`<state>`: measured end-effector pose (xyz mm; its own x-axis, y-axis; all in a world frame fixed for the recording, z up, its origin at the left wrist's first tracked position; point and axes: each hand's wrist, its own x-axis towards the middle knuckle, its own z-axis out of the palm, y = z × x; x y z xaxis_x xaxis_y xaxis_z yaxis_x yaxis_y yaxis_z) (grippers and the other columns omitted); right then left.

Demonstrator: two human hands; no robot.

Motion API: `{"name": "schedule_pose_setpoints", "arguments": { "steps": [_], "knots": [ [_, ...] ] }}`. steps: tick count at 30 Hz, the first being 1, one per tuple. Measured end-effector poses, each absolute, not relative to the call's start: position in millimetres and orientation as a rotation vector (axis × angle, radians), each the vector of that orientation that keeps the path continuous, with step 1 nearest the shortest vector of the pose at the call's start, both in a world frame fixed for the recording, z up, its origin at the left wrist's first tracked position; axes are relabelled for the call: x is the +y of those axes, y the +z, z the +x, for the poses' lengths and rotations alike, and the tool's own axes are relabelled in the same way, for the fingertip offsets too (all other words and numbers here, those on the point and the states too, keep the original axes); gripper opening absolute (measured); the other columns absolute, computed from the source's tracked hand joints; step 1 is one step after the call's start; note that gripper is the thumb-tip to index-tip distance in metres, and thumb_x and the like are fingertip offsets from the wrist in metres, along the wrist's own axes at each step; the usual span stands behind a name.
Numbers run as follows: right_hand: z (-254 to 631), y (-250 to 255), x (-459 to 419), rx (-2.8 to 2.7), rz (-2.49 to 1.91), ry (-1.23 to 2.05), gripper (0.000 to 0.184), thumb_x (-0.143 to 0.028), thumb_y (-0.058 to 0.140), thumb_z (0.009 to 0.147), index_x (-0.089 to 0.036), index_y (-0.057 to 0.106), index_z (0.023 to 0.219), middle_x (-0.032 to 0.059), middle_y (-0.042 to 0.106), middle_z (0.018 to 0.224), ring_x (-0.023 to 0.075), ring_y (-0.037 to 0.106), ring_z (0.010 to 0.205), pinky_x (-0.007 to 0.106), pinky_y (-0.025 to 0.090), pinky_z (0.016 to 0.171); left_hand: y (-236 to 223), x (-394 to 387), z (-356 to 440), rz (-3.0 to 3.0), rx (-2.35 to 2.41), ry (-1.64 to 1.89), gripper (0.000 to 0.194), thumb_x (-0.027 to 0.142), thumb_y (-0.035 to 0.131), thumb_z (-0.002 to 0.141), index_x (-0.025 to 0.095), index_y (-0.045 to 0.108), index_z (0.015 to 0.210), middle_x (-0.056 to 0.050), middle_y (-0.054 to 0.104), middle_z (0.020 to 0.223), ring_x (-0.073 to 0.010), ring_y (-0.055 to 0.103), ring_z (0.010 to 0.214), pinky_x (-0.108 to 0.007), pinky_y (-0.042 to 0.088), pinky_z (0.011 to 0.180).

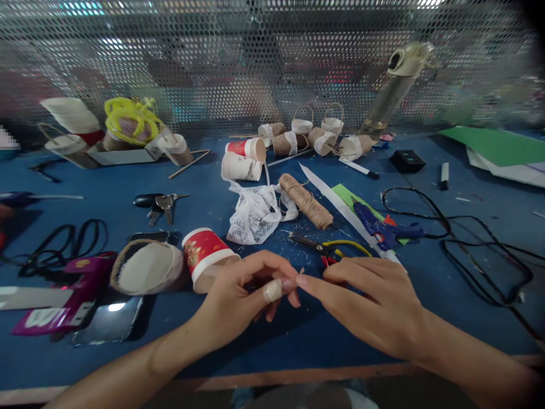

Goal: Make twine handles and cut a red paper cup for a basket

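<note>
While left hand (244,289) pinches fingertips together, tiny brown bit (302,271) shows just beside; right hand (378,301) grip unclear.

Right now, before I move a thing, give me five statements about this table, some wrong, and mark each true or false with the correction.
1. The twine roll lies to the right of the white lace. True.
2. The right hand grips the blue glue gun. False: the glue gun lies on the table, beyond the right hand.
3. A pale wrap circles a digit of the left hand. True.
4. The keys rest on top of the phone. False: the keys lie on the table, farther back than the phone.
5. The large green sheet lies over white paper. True.
</note>
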<state>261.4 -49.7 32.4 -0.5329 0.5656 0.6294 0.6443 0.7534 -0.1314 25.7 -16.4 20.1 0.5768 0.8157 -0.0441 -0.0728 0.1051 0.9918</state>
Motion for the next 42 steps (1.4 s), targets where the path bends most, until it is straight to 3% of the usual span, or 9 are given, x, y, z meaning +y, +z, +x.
{"name": "schedule_pose_setpoints", "arguments": {
  "steps": [8, 15, 20, 28, 34, 42],
  "knots": [
    [256.4, 30.9, -50.8, -2.208, -0.96, 0.087, 0.022, -0.009, 0.055, 0.098, -0.021, 0.068, 0.111, -0.0003, 0.078, 0.086, 0.0135, 0.072, 0.071, 0.027, 0.051, 0.065, 21.4, -17.5, 26.4, 1.452, 0.779, 0.754, 0.006, 0.019, 0.069, 0.097, 0.015, 0.07, 0.093, -0.005, 0.077, 0.076, -0.0069, 0.059, 0.05, -0.013, 0.047, 0.046],
    [256.7, 34.2, -49.2, -2.157, -1.084, 0.575, 0.022, -0.01, 0.053, 0.092, -0.021, 0.066, 0.107, -0.0036, 0.07, 0.076, 0.0077, 0.052, 0.051, 0.022, 0.037, 0.051, 14.1, -15.8, 26.0, 1.551, 0.819, 0.684, 0.007, 0.023, 0.066, 0.098, 0.016, 0.068, 0.097, -0.005, 0.078, 0.081, -0.0081, 0.061, 0.052, -0.015, 0.05, 0.049],
    [258.9, 38.4, -48.5, -2.097, -1.133, 0.825, 0.022, -0.011, 0.053, 0.093, -0.02, 0.066, 0.107, -0.0067, 0.06, 0.065, 0.0076, 0.05, 0.05, 0.02, 0.037, 0.051, 13.0, -17.2, 25.7, 1.639, 0.797, 0.708, 0.014, 0.03, 0.065, 0.1, 0.016, 0.068, 0.099, -0.005, 0.077, 0.082, -0.0095, 0.062, 0.052, -0.017, 0.052, 0.05],
    [259.6, 52.9, -40.3, -1.917, -1.282, 1.294, 0.018, -0.016, 0.052, 0.095, -0.021, 0.069, 0.101, -0.0047, 0.051, 0.065, 0.0097, 0.043, 0.053, 0.019, 0.034, 0.047, 13.6, -16.4, 22.1, 1.86, 0.758, 0.766, 0.019, 0.023, 0.06, 0.102, 0.018, 0.077, 0.108, -0.007, 0.081, 0.087, -0.0104, 0.064, 0.052, -0.018, 0.054, 0.05],
    [261.4, 55.3, -36.0, -1.887, -1.284, 1.38, 0.02, -0.012, 0.054, 0.094, -0.021, 0.07, 0.1, -0.0031, 0.056, 0.069, 0.0096, 0.045, 0.056, 0.017, 0.035, 0.046, 14.4, -14.2, 21.1, 1.907, 0.733, 0.796, 0.021, 0.019, 0.06, 0.101, 0.017, 0.08, 0.109, -0.008, 0.082, 0.085, -0.0103, 0.065, 0.049, -0.017, 0.053, 0.047],
    [261.1, 60.3, -30.8, -1.827, -1.31, 1.491, 0.014, -0.022, 0.056, 0.1, -0.02, 0.069, 0.101, -0.0055, 0.049, 0.064, 0.0092, 0.04, 0.054, 0.019, 0.031, 0.047, 18.0, -14.5, 23.1, 1.882, 0.733, 0.842, 0.017, 0.012, 0.064, 0.098, 0.016, 0.079, 0.107, -0.006, 0.083, 0.085, -0.008, 0.066, 0.047, -0.013, 0.046, 0.041]
  ]
}}
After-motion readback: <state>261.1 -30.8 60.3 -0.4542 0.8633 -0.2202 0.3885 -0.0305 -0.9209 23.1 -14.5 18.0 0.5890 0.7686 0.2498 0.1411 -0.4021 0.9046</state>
